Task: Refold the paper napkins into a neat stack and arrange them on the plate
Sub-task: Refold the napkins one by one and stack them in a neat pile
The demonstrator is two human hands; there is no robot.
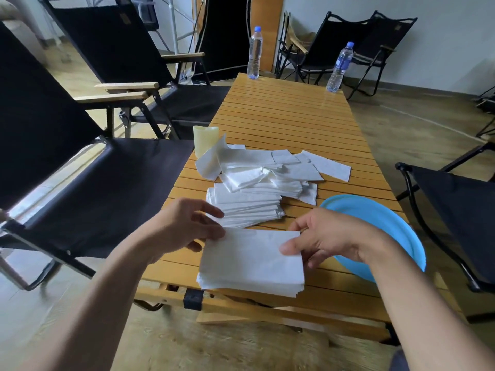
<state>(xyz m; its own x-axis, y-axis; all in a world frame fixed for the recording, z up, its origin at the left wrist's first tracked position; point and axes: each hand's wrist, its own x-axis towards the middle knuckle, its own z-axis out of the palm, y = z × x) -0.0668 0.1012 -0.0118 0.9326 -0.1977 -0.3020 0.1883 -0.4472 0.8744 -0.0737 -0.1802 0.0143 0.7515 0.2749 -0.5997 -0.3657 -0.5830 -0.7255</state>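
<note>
A neat stack of folded white napkins lies at the near edge of the wooden slat table. My left hand pinches its far left corner between thumb and fingers. My right hand grips its right end, thumb on top and fingers beneath. Just behind the stack is a second, looser pile of folded napkins. Farther back, several unfolded and crumpled napkins are strewn across the table. A blue plate with nothing on it sits at the near right, beside my right wrist.
A pale yellow cup stands at the table's left edge behind the napkins. Two water bottles stand at the far end. Black folding chairs flank the table on both sides.
</note>
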